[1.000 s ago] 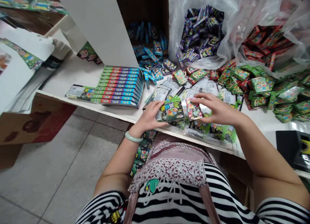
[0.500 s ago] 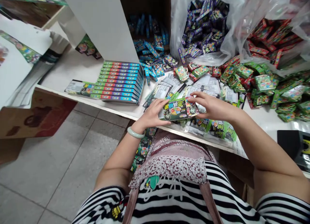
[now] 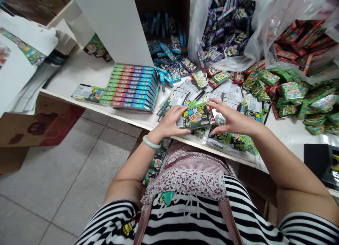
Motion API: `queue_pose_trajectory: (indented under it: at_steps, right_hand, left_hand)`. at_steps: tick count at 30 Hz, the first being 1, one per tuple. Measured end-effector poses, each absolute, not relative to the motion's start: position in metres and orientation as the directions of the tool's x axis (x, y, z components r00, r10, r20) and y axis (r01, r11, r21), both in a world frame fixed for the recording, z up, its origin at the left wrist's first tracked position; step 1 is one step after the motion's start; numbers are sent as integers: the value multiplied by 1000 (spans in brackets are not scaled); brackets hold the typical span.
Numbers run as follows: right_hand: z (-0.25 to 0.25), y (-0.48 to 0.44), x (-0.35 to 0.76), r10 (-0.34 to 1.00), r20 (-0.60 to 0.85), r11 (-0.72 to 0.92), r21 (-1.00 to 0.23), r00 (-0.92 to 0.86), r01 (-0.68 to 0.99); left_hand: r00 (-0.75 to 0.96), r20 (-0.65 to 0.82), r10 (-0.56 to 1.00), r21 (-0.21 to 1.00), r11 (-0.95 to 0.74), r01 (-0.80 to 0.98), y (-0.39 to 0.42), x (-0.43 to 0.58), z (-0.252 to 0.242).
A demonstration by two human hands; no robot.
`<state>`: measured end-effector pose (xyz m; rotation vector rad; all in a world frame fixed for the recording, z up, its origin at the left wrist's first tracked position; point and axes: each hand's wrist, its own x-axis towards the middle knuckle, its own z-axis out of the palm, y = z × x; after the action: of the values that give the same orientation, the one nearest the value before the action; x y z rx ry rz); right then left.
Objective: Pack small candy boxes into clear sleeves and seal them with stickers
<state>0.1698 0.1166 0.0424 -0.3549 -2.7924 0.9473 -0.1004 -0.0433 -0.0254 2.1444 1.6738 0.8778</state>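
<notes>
My left hand [image 3: 171, 122] grips the left end of a black-and-green candy packet [image 3: 196, 118] at the table's front edge, thumb below and fingers on top. At the packet's right end a small red strip of a candy box [image 3: 211, 116] shows, most of it hidden. Beside that end my right hand [image 3: 234, 120] is open, thumb and fingers spread apart with nothing visible between them. Flat printed packets [image 3: 178, 96] lie under and behind my hands. More green-and-black packets [image 3: 238, 141] lie in front of my right hand.
A neat stack of multicoloured boxes [image 3: 129, 88] stands to the left. Blue boxes [image 3: 166, 52] are heaped behind. Plastic bags hold purple boxes [image 3: 227, 29] and red boxes [image 3: 304, 40]. Green boxes [image 3: 291, 91] pile up at right, near a black device [image 3: 317, 160]. A cardboard carton [image 3: 39, 119] is at lower left.
My right hand has opened and drawn slightly back from the packet's right end. Less of the red box shows there now. My left hand keeps its hold, shifted slightly right.
</notes>
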Motion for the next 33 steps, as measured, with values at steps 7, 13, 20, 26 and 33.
queue_pose_trajectory:
  at_steps: [7, 13, 20, 26, 33]
  right_hand:
    - [24, 86, 164, 456, 172, 696, -681, -873, 229]
    - [16, 184, 137, 813, 295, 501, -792, -502, 347]
    - [18, 306, 34, 965, 98, 249, -644, -244, 724]
    - [16, 326, 9, 992, -46, 42, -751, -116, 659]
    - [34, 280, 90, 975, -180, -124, -929, -132, 347]
  left_hand:
    - [108, 327, 939, 527, -276, 804, -46, -89, -27]
    - [-55, 372, 926, 604, -197, 772, -52, -103, -24]
    - [-104, 404, 909, 711, -240, 661, -54, -116, -18]
    - [-133, 365, 921, 778, -224, 587, -55, -137, -32]
    - [-72, 294, 953, 832, -218, 511, -41, -156, -33]
